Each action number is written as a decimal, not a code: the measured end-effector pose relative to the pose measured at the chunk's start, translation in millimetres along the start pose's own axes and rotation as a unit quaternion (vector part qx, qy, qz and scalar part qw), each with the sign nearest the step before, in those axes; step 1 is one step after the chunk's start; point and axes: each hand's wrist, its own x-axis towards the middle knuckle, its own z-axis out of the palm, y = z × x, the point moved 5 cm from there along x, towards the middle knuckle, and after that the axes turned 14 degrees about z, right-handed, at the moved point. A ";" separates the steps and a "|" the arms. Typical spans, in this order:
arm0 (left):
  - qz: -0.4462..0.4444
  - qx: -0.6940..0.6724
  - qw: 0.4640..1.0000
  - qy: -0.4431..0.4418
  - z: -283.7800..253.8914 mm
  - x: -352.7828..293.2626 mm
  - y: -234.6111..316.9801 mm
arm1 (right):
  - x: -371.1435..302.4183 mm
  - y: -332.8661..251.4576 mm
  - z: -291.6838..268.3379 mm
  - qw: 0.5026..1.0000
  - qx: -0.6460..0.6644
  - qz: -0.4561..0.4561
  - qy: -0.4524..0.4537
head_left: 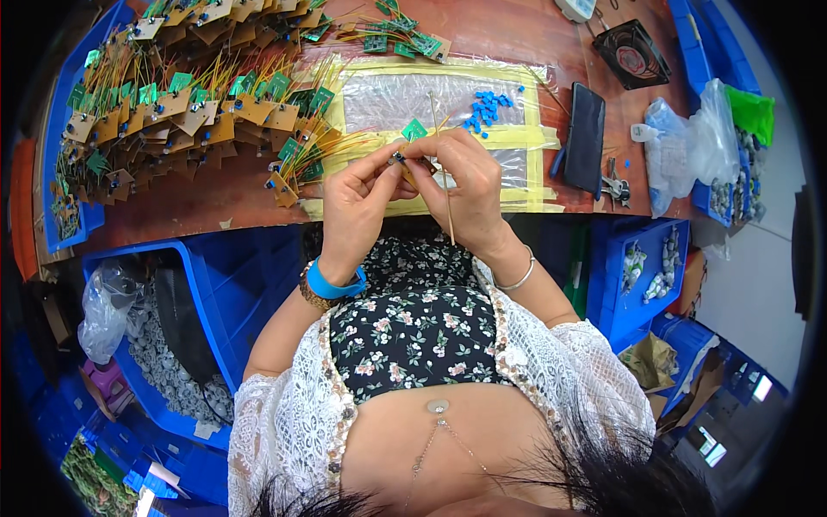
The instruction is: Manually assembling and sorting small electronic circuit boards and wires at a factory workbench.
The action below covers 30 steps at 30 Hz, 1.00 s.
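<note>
My left hand (357, 205) and my right hand (465, 177) meet over the near edge of the taped work area. Both pinch a small brown circuit board (417, 170), mostly hidden by the fingers. A dark blue part (396, 158) shows at my left fingertips. Just beyond the fingers, a small green board (414, 130) stands out, apparently joined to the brown one. A thin stick (449, 211) also sits in my right hand, slanting past the palm. Farther off, several tiny blue plastic pieces (488, 109) lie scattered on clear film.
Wired brown and green boards (185, 121) are heaped at the left, with more boards (401, 39) at the back. On the right lie a black phone (586, 138), keys (615, 185), a fan (631, 56) and plastic bags (680, 155). A blue bin (202, 297) stands below the table edge.
</note>
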 end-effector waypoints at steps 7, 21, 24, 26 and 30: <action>0.009 -0.023 0.999 0.035 -5.8 -0.6 12.7 | 1.8 -14.6 4.0 0.999 -0.007 -0.043 0.002; 0.178 0.494 0.851 0.009 -108.1 7.5 71.5 | 98.2 69.0 11.1 0.986 -0.131 0.012 0.102; 0.234 0.561 0.794 0.015 -107.2 4.8 69.9 | 113.2 91.5 22.0 0.982 -0.169 0.071 0.047; 0.239 0.537 0.809 0.020 -109.0 3.6 65.1 | 114.6 91.1 25.7 0.979 -0.197 0.037 0.034; 0.212 0.506 0.832 0.084 -108.1 -1.3 67.8 | 101.7 84.5 21.8 0.975 -0.208 0.080 -0.010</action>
